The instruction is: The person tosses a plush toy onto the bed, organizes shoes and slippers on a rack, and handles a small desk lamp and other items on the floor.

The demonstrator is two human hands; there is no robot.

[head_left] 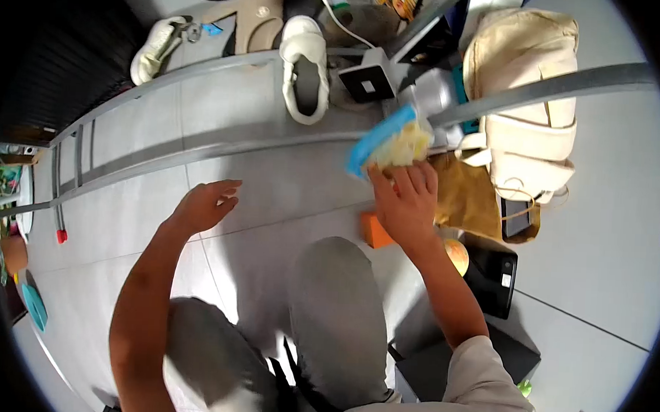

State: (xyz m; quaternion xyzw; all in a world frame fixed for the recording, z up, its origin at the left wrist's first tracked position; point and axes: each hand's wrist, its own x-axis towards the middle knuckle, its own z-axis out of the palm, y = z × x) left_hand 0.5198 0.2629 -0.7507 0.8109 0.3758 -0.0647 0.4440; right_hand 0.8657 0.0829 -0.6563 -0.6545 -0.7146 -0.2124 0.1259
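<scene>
My right hand point(409, 202) grips a small plastic bag point(399, 144) with a blue band along its top and pale yellow contents, slightly blurred. The bag is lifted in front of the grey metal rail. Below that hand stands an orange box point(376, 230), partly covered by my wrist. My left hand point(205, 205) hovers over the tiled floor with nothing in it, its fingers loosely stretched and apart.
A grey metal frame point(222, 147) crosses the view. Behind it are white shoes point(318, 65), beige clogs point(265, 15) and a white-and-black box point(369, 79). At right stand a cream backpack point(528, 134), a brown paper bag point(466, 197), a round yellow-orange item point(457, 256) and a black device point(491, 279).
</scene>
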